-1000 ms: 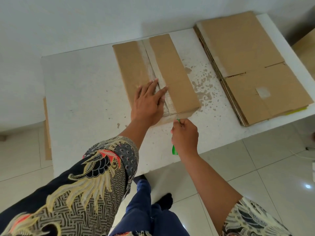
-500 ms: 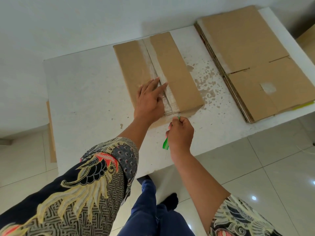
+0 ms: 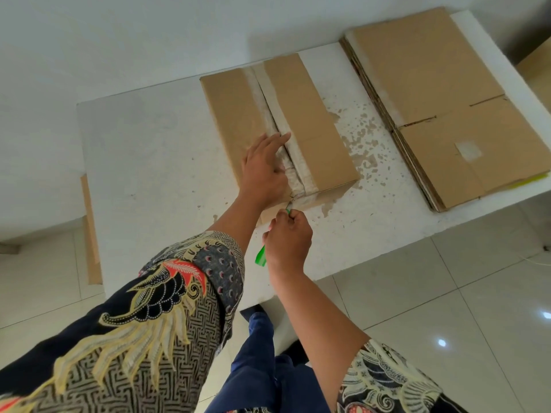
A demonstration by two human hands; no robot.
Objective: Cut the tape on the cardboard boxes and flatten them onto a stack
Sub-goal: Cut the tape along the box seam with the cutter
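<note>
- Head view shows the box (image 3: pixel 277 126) standing whole on the table (image 3: pixel 149 162), at about 12 o'clock from the person, with the stack (image 3: pixel 441 105) of flattened boxes well apart from it at 2 o'clock.
- Left hand (image 3: pixel 264 171) lies flat on the box top with its fingers straight, pressing beside the tape (image 3: pixel 281 114) that runs down the middle seam; it is in the same place as a second ago.
- Right hand (image 3: pixel 286 239) is curled round a green cutter (image 3: pixel 261 257), whose handle sticks out below the fist at 7 o'clock.
- What has changed: a second ago this hand was off the near edge of the box, to the right of the seam; now it has come up and left, and the cutter's tip touches the near end of the tape at the box's front edge.
- The blade itself is too small to make out, so I cannot tell whether it has yet bitten into the tape.
- My reading: lining up is over and the cut is starting. The tape along the top looks unbroken, so this box is yet to be opened and flattened.
- Next the blade should likely travel away, toward 12 o'clock along the seam; the left fingers lie just beside that path and may need to shift.
</note>
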